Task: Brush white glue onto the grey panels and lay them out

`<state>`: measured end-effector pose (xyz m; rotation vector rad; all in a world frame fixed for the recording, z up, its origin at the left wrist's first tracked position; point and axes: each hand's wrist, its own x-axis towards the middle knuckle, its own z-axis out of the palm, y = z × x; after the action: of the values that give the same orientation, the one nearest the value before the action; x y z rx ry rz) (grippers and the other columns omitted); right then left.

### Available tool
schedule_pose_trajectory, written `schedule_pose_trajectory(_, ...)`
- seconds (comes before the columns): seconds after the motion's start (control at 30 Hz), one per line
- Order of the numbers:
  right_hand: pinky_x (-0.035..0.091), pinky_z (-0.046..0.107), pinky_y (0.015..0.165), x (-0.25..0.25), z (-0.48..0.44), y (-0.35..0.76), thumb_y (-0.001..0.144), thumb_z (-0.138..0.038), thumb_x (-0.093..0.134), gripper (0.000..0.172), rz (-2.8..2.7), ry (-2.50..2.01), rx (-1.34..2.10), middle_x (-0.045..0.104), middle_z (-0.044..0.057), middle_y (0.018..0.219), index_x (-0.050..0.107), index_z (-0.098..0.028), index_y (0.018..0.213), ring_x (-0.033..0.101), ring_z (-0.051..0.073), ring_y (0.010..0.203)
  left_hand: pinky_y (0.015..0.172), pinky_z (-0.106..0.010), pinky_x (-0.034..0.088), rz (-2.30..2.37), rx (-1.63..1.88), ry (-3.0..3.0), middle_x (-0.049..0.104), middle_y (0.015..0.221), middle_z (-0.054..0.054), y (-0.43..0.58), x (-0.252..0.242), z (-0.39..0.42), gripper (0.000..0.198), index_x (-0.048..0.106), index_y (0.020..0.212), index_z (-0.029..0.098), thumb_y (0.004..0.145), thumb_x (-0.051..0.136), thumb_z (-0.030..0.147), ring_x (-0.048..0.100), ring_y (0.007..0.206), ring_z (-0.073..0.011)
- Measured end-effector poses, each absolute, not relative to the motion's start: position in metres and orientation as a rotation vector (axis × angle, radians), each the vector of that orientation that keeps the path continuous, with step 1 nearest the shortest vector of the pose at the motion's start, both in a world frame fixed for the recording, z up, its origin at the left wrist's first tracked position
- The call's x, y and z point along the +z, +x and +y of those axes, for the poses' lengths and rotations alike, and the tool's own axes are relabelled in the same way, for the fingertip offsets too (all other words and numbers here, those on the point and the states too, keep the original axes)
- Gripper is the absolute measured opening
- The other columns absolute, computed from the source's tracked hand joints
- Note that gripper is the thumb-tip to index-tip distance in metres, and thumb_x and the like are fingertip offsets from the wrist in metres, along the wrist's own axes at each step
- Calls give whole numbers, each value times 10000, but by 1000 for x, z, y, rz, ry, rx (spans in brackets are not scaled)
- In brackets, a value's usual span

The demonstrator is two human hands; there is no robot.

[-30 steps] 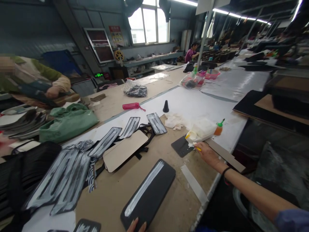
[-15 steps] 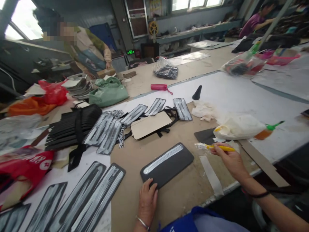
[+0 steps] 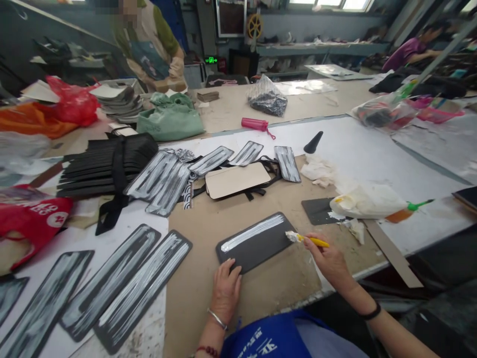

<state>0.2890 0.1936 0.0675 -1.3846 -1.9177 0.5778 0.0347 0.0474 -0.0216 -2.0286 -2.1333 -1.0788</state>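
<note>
A dark panel (image 3: 255,251) with rounded corners lies on the brown board, with one white streak along its far side. My left hand (image 3: 226,283) rests its outstretched fingers on the panel's near left edge, holding nothing. Pinched in my right hand (image 3: 328,258) is a yellow-handled brush (image 3: 316,241). White paste coats its bristles, which are at the panel's right end; whether they touch it I cannot tell. Beyond my right hand lie a dark card (image 3: 315,211) with white paste and a whitish bottle (image 3: 368,201).
Several white-streaked panels (image 3: 143,293) lie at the left. Behind the work are a beige panel (image 3: 238,180), a black strapped stack (image 3: 108,166) and a green cloth bundle (image 3: 169,119). A pink cylinder (image 3: 254,124) lies farther back. A co-worker (image 3: 154,49) stands across the table.
My right hand has brought the brush leftward from beside the pasted card to the panel's right end. My left hand stays on the panel. The camera view has shifted.
</note>
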Motion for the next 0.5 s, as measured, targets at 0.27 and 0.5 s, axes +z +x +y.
schedule_pose_trajectory(0.27, 569, 354, 622, 74, 141, 219, 779, -527, 576, 332, -1593, -1376, 1189, 636, 66, 831, 608, -207, 860, 639, 204, 646, 920, -398, 461, -2725, -1864, -1908, 653, 1018, -100, 12, 7, 63, 280, 623, 1016, 179, 827, 416, 198, 590, 979, -193)
schedule_pose_trajectory(0.5, 592, 371, 594, 69, 121, 169, 700, -593, 624, 406, -1481, -1342, 1515, 652, 51, 709, 595, -203, 809, 654, 229, 617, 701, -292, 529, -3000, -2138, -1662, 675, 819, -81, -3, 7, 82, 341, 576, 1005, 135, 872, 350, 354, 639, 752, -148)
